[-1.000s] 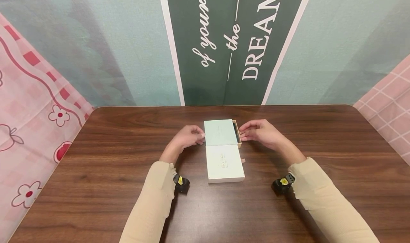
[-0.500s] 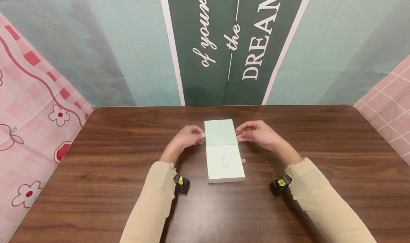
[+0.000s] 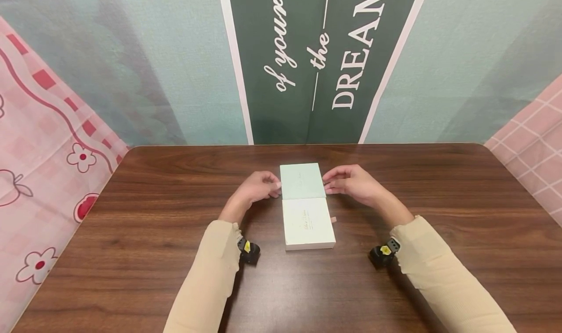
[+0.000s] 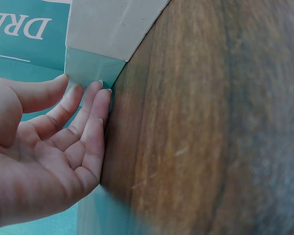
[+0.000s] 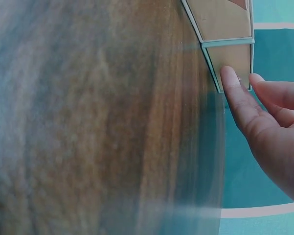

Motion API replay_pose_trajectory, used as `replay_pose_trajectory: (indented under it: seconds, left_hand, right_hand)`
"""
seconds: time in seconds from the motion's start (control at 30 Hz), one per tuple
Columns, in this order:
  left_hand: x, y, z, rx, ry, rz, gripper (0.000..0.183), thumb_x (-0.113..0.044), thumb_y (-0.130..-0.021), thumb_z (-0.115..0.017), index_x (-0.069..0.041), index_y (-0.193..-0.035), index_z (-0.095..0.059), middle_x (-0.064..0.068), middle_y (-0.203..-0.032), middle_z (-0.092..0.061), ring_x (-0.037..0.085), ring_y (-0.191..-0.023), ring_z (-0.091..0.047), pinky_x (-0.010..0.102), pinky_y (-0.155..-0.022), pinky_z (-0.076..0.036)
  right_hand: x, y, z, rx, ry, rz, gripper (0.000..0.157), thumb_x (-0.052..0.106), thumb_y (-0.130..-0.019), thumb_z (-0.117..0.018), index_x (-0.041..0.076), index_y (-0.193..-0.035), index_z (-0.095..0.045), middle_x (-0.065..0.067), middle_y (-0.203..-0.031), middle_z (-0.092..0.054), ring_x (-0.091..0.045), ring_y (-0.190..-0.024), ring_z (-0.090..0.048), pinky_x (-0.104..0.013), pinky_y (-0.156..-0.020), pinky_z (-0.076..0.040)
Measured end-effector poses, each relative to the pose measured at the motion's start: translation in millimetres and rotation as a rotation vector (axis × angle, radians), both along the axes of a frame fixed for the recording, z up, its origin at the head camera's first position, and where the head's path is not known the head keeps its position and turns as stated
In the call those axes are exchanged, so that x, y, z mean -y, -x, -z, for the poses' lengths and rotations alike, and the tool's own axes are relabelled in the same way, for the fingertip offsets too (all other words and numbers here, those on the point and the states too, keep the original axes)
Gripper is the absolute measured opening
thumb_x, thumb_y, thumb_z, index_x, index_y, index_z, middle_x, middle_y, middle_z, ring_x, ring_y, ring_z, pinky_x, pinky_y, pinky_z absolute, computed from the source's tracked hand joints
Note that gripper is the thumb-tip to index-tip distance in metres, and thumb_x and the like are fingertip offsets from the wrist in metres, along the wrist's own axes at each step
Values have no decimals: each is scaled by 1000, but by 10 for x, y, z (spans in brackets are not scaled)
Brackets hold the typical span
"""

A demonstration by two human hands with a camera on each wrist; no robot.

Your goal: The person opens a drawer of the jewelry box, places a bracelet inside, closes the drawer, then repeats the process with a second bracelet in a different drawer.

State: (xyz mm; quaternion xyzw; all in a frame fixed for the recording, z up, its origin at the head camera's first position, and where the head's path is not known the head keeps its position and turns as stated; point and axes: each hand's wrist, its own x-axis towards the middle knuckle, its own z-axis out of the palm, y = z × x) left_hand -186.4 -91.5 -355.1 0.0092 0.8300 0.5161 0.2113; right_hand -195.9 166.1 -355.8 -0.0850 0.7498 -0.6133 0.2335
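A mint-green drawer box (image 3: 303, 181) lies flat on the table, its cover over the drawer in the head view. My left hand (image 3: 259, 186) rests its fingertips against the box's left side, the thumb tip at the upper edge in the left wrist view. On the opposite side, my right hand (image 3: 353, 183) touches the box's tan drawer end (image 5: 232, 56) with extended fingertips. A white drawer box (image 3: 308, 223) with gold lettering lies directly in front of the mint one. From its right side sticks a small pinkish pull tab (image 3: 333, 220).
Both boxes stand on a dark wood-grain table (image 3: 175, 211). Behind its far edge hangs a green cloth (image 3: 307, 123) with white lettering. Pink patterned cloths hang at the left (image 3: 57, 177) and right (image 3: 531, 147).
My right hand has moved left, and the mint box's drawer, which stuck out on the right a second ago, has slid into its cover. The left hand has stayed in place.
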Motion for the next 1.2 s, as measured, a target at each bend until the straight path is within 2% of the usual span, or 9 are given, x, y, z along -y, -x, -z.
replay_pose_trajectory:
  seconds: [0.47, 0.77, 1.07, 1.2]
  left_hand:
    - [0, 6, 9, -11, 9, 3, 13, -13, -91, -56, -1, -95, -58, 12, -88, -62, 21, -83, -62, 36, -84, -45]
    - [1, 5, 14, -20, 16, 12, 13, -14, -92, -55, -1, -95, -58, 12, -88, -62, 21, -83, -62, 36, -83, -45]
    - [4, -1, 25, -28, 19, 9, 14, -13, -92, -55, 0, -95, -58, 13, -89, -63, 21, -84, -63, 37, -83, -45]
    - [4, -5, 28, -23, 11, 7, 15, -13, -92, -55, 0, -96, -58, 13, -89, -63, 22, -84, -63, 37, -84, -45]
  right_hand:
    - [-12, -18, -10, 2, -7, -4, 27, -9, -86, -53, -16, -112, -49, -21, -99, -60, -21, -84, -63, -37, -83, -46]
    - [-23, -45, -34, -1, 4, 3, 27, -8, -86, -54, -15, -113, -51, -20, -98, -61, -28, -89, -63, -41, -84, -45]
    - [-103, -78, -52, 0, 70, 13, 32, -5, -88, -54, -18, -116, -47, -32, -111, -54, -33, -93, -61, -41, -84, -46]
    - [-176, -112, -90, -23, 80, 22, 33, -4, -88, -52, -21, -115, -44, -34, -111, -52, -35, -93, -61, -41, -82, -47]
